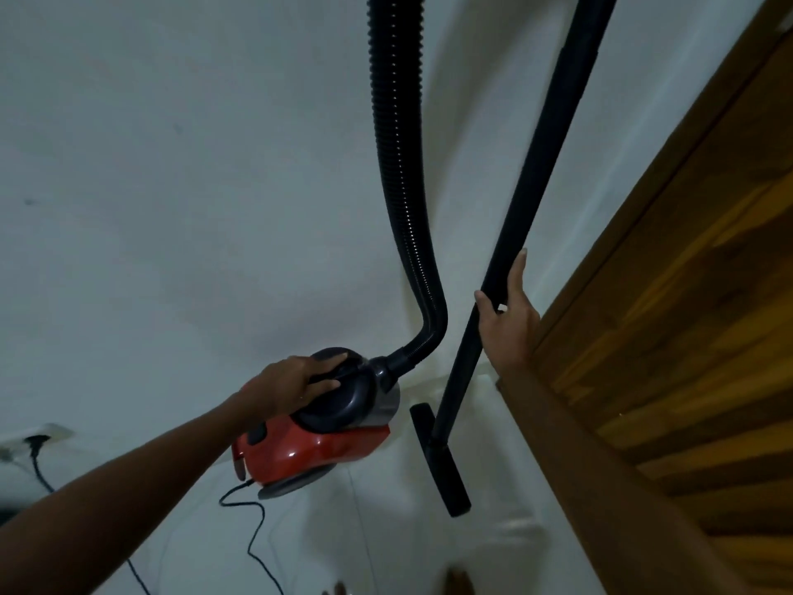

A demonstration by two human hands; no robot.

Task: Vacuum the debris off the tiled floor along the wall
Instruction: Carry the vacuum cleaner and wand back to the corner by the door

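A red canister vacuum (326, 448) with a dark domed top sits at the foot of the white wall (171, 165). My left hand (292, 380) grips the handle on that dark top. A ribbed black hose (403, 186) rises from the vacuum's front and leaves the top of the view. My right hand (508, 324) holds the black wand (545, 143), thumb on one side and fingers on the other. The wand ends in a flat floor nozzle (446, 470) on or just over the pale tiled floor (407, 530). No debris shows in this dim view.
A brown wooden door or panel (686, 294) fills the right side, close to my right forearm. The black power cord (253, 534) snakes over the floor from the vacuum's rear. A plug sits in a wall socket (38, 440) at the far left. My toes (457, 584) show at the bottom edge.
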